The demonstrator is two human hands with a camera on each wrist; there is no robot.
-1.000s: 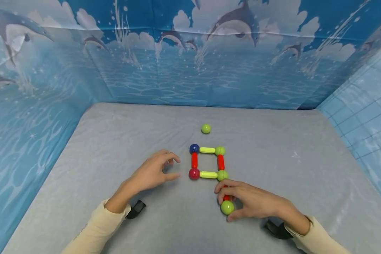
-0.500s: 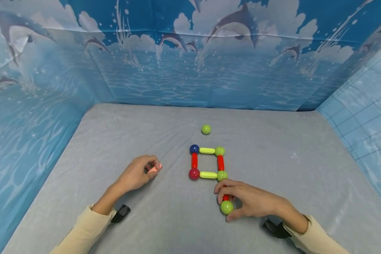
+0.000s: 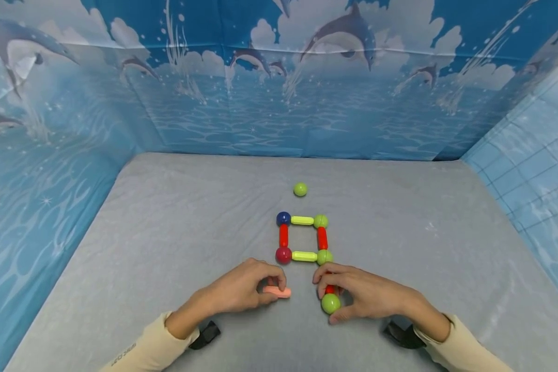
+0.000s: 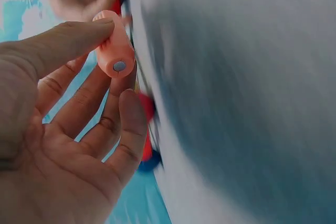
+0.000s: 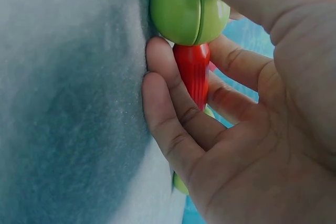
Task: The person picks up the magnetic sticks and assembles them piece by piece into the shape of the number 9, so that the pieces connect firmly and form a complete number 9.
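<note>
My left hand (image 3: pixel 239 289) pinches a salmon-orange magnetic rod (image 3: pixel 279 292) between thumb and fingers, low over the cloth. A small metal disc shows in the rod's near end (image 4: pixel 119 66) in the left wrist view. Lying on the cloth is a square of balls and rods: a blue ball (image 3: pixel 283 218), a crimson ball (image 3: pixel 283 255) and two green ones, joined by red and yellow rods. From its near right corner a red rod (image 5: pixel 193 74) runs toward me to a green ball (image 3: pixel 330 304). My right hand (image 3: pixel 372 293) holds this end, thumb on the ball, fingers about the rod.
A loose green ball (image 3: pixel 300 189) lies beyond the square. Grey cloth (image 3: pixel 190 206) covers the work surface, and blue dolphin-print curtains (image 3: pixel 260 124) stand behind it and at the sides. Each wrist wears a black strap device (image 3: pixel 402 335).
My left hand, first without anything in its fingers, picked up the orange rod at the left and carried it right, toward the green end ball. My right hand has stayed in place.
</note>
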